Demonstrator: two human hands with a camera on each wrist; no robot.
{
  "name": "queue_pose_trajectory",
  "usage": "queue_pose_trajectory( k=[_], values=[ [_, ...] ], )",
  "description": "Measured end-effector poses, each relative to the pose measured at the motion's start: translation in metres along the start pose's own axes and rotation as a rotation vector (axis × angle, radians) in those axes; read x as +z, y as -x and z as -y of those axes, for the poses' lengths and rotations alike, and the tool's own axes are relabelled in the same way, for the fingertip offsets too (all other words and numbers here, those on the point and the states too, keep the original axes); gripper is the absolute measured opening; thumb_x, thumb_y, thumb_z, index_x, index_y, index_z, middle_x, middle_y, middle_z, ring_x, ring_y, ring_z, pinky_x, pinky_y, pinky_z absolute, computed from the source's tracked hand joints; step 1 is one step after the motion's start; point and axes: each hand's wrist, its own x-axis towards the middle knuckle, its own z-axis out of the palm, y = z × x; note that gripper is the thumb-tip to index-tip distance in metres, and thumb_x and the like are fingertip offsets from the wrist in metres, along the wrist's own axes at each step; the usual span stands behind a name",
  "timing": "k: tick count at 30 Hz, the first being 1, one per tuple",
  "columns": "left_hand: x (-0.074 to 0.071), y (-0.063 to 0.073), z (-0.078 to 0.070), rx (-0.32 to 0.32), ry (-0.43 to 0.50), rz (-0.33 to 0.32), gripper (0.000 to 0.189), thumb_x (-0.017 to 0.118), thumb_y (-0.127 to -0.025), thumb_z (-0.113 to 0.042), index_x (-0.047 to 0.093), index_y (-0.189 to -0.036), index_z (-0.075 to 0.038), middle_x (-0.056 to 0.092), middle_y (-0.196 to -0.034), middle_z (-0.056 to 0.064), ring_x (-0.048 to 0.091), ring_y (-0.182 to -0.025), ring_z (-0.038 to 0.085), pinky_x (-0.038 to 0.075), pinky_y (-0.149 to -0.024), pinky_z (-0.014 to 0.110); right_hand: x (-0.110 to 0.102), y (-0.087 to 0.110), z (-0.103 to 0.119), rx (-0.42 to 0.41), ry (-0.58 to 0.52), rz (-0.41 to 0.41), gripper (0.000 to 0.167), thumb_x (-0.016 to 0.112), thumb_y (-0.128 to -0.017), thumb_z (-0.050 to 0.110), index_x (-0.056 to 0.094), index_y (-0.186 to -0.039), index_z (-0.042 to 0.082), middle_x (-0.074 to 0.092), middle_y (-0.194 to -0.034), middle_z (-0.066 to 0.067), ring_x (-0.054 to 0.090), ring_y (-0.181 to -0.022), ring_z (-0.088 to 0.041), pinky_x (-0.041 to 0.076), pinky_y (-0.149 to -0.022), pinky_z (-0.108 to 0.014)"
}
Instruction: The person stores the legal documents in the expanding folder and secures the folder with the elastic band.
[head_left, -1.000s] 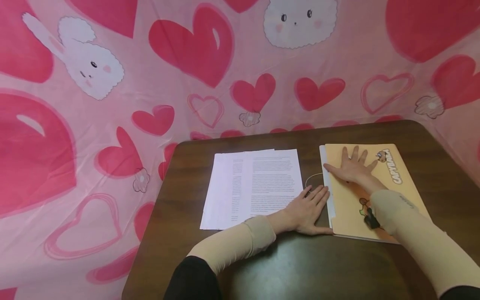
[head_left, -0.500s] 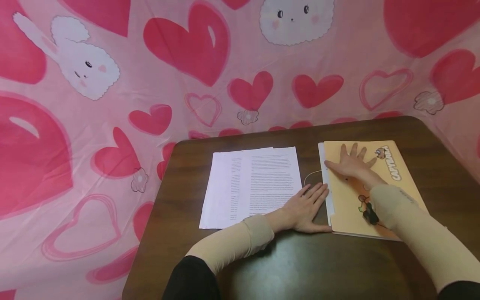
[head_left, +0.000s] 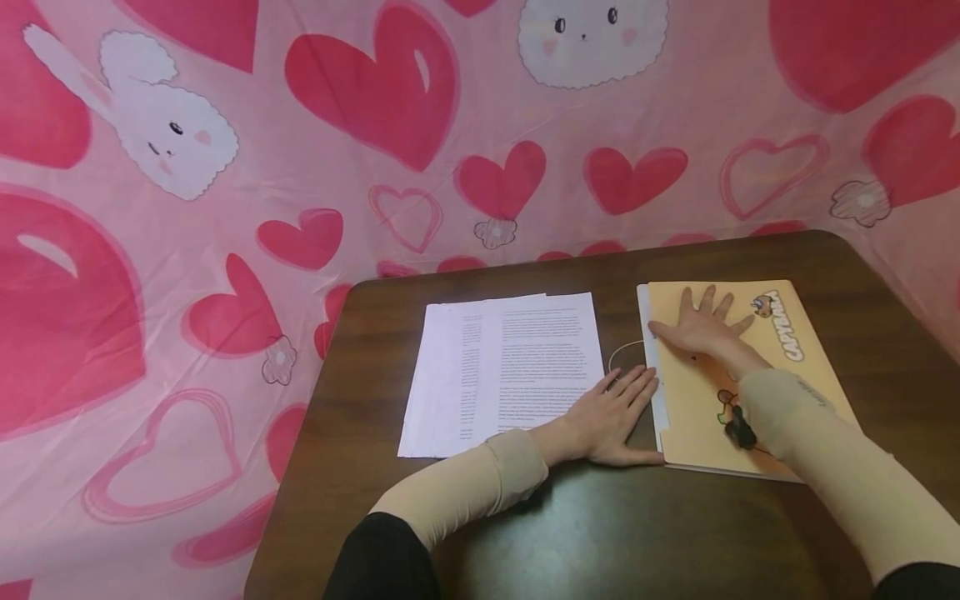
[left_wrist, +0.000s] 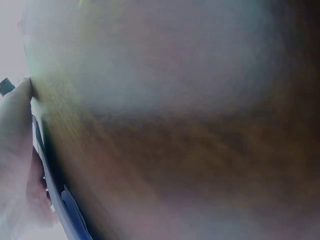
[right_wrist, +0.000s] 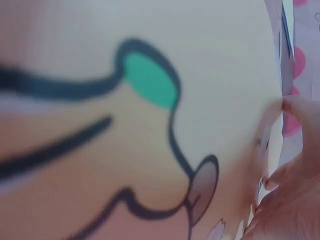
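- Yellow folder point(head_left: 690, 421) lies flat near the counter's point(head_left: 600, 533) right edge, white edge point(head_left: 660, 412) protruding left.
- Right hand point(head_left: 705, 329): fingers spread on it.
- Left hand point(head_left: 611, 425): fingers straight at its left side, thumb apart.
- Judgement: press evenly; back the white edge without bending it.

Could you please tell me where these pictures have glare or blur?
Head view: mostly sharp, with a pale sheen on the table below the left hand; left wrist view: table blurred, upper left washed out; right wrist view: yellow folder looks soft.
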Motion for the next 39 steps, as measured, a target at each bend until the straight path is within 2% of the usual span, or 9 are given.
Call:
queue_pose_trajectory(
  k=[7, 14, 19, 23, 27, 31, 33, 39],
  values=[
    [-0.003, 0.000, 0.001, 0.010, -0.001, 0.002, 0.115, 0.032, -0.099, -0.092, 0.004, -0.178, -0.014, 0.007, -0.188, 0.000, 0.006, -0.175, 0.014, 0.014, -0.142, 0.036, 0.011, -0.043, -0.038, -0.011, -0.064, 0.020, 0.143, 0.048, -0.090, 0.094, -0.010, -0.169, -0.011, -0.036, -0.165, -0.044, -0.039, -0.147, -0.073, -0.023, -0.103, -0.098],
    [-0.004, 0.001, 0.000, 0.016, 0.004, 0.012, 0.115, 0.031, -0.099, -0.092, 0.002, -0.178, -0.014, 0.005, -0.188, 0.000, 0.005, -0.175, 0.014, 0.014, -0.142, 0.035, 0.006, -0.055, -0.046, 0.003, -0.069, 0.072, 0.140, 0.055, -0.094, 0.086, -0.009, -0.166, -0.016, -0.036, -0.160, -0.051, -0.038, -0.144, -0.078, -0.020, -0.101, -0.101],
    [-0.004, 0.001, 0.000, 0.018, 0.000, 0.007, 0.114, 0.031, -0.099, -0.091, 0.003, -0.178, -0.014, 0.005, -0.188, 0.001, 0.006, -0.175, 0.014, 0.014, -0.142, 0.036, 0.003, -0.058, -0.048, -0.004, -0.080, 0.094, 0.142, 0.056, -0.093, 0.087, -0.007, -0.166, -0.017, -0.034, -0.160, -0.053, -0.037, -0.143, -0.079, -0.018, -0.100, -0.102],
    [-0.005, 0.002, 0.001, 0.015, -0.007, 0.008, 0.114, 0.031, -0.099, -0.091, 0.004, -0.178, -0.014, 0.006, -0.188, 0.001, 0.006, -0.175, 0.014, 0.015, -0.142, 0.036, 0.000, -0.053, -0.046, -0.017, -0.084, 0.105, 0.146, 0.052, -0.090, 0.094, -0.008, -0.166, -0.016, -0.035, -0.160, -0.052, -0.038, -0.143, -0.078, -0.020, -0.101, -0.101],
    [-0.005, 0.002, 0.000, 0.016, -0.014, 0.010, 0.114, 0.030, -0.099, -0.091, 0.004, -0.178, -0.014, 0.006, -0.188, 0.001, 0.006, -0.175, 0.014, 0.015, -0.142, 0.036, -0.007, -0.037, -0.033, -0.029, -0.088, 0.120, 0.141, 0.050, -0.093, 0.091, -0.009, -0.167, -0.014, -0.035, -0.161, -0.051, -0.038, -0.145, -0.077, -0.020, -0.103, -0.099],
    [-0.005, 0.002, -0.001, 0.016, -0.015, 0.019, 0.114, 0.029, -0.099, -0.092, 0.003, -0.178, -0.014, 0.004, -0.189, 0.001, 0.006, -0.175, 0.014, 0.015, -0.142, 0.036, -0.019, -0.015, -0.018, -0.042, -0.106, 0.141, 0.133, 0.052, -0.098, 0.081, -0.008, -0.167, -0.015, -0.031, -0.162, -0.052, -0.034, -0.147, -0.078, -0.019, -0.107, -0.098],
    [-0.005, 0.002, -0.001, 0.014, -0.014, 0.024, 0.114, 0.028, -0.099, -0.092, 0.003, -0.178, -0.014, 0.004, -0.189, 0.000, 0.005, -0.175, 0.014, 0.014, -0.142, 0.035, -0.027, -0.006, -0.012, -0.083, -0.130, 0.160, 0.130, 0.052, -0.101, 0.077, -0.008, -0.165, -0.018, -0.029, -0.160, -0.054, -0.034, -0.144, -0.080, -0.018, -0.109, -0.097],
    [-0.005, 0.002, -0.002, 0.012, -0.011, 0.025, 0.114, 0.028, -0.099, -0.092, 0.003, -0.178, -0.015, 0.003, -0.189, 0.000, 0.005, -0.175, 0.014, 0.014, -0.142, 0.035, -0.037, 0.006, -0.009, -0.171, -0.232, 0.201, 0.116, 0.051, -0.108, 0.063, -0.004, -0.162, -0.023, -0.019, -0.166, -0.052, -0.032, -0.147, -0.078, -0.019, -0.120, -0.087]
  ],
)
